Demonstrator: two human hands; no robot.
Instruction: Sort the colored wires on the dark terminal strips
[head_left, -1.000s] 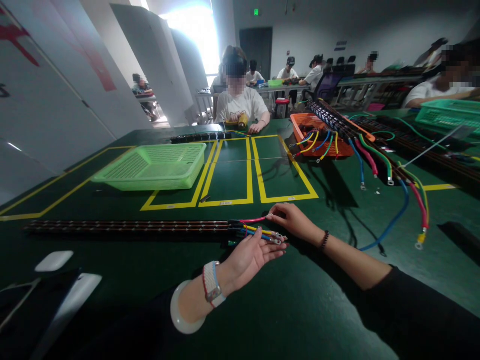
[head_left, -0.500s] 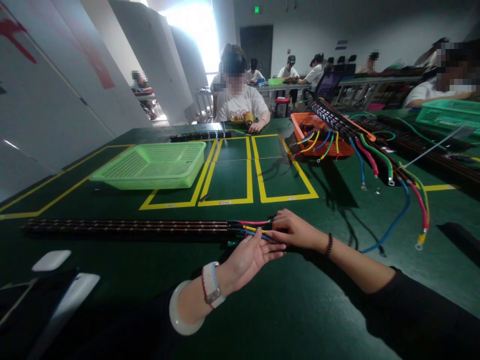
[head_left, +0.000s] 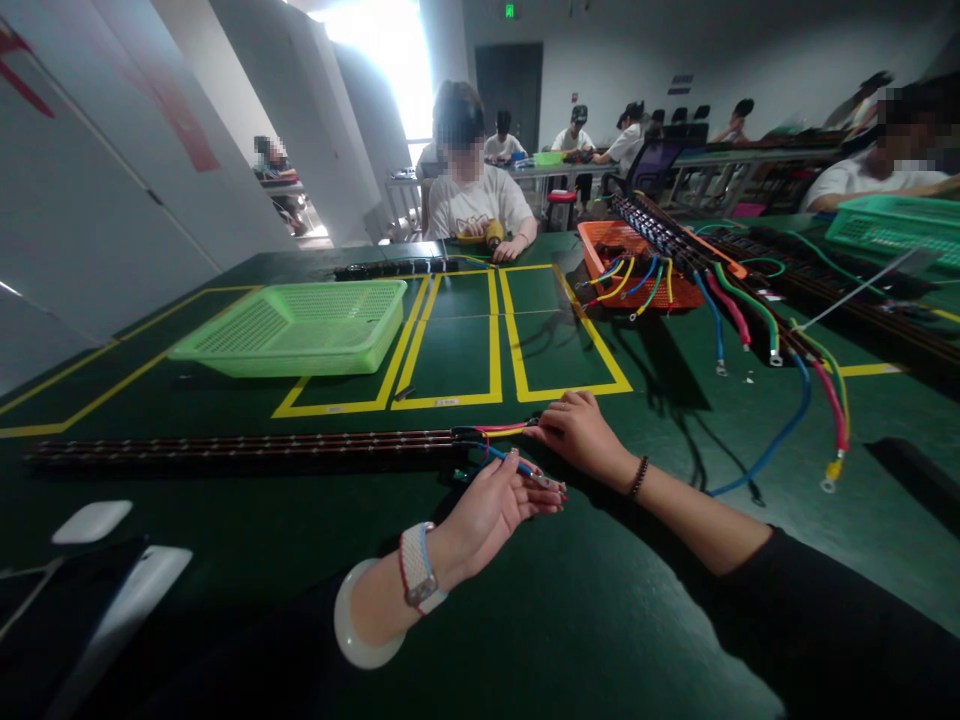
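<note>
A long dark bundle of bars (head_left: 247, 445) with silvery marks lies across the table, and coloured wires leave its right end. My left hand (head_left: 491, 515) is palm up; a blue wire (head_left: 517, 465) with a metal ring lug (head_left: 551, 484) runs under its thumb and across its fingers. My right hand (head_left: 581, 435) has its fingers closed around the ends of a red wire (head_left: 495, 429) and a yellow wire (head_left: 506, 434), hiding their tips. A thin red loop (head_left: 487, 448) hangs near the wires' base.
Beyond the bundle stands a light green basket (head_left: 300, 330) by yellow tape rectangles (head_left: 495, 350). At right, an orange basket (head_left: 600, 250) sits under another bar assembly (head_left: 667, 240) with dangling lugged wires. A white case (head_left: 91, 521) lies near left. A co-worker (head_left: 476, 205) sits opposite.
The blue wire has come apart from the red and yellow wires and now lies over my left fingers, its lug showing. My right hand has shifted slightly up and away from my left.
</note>
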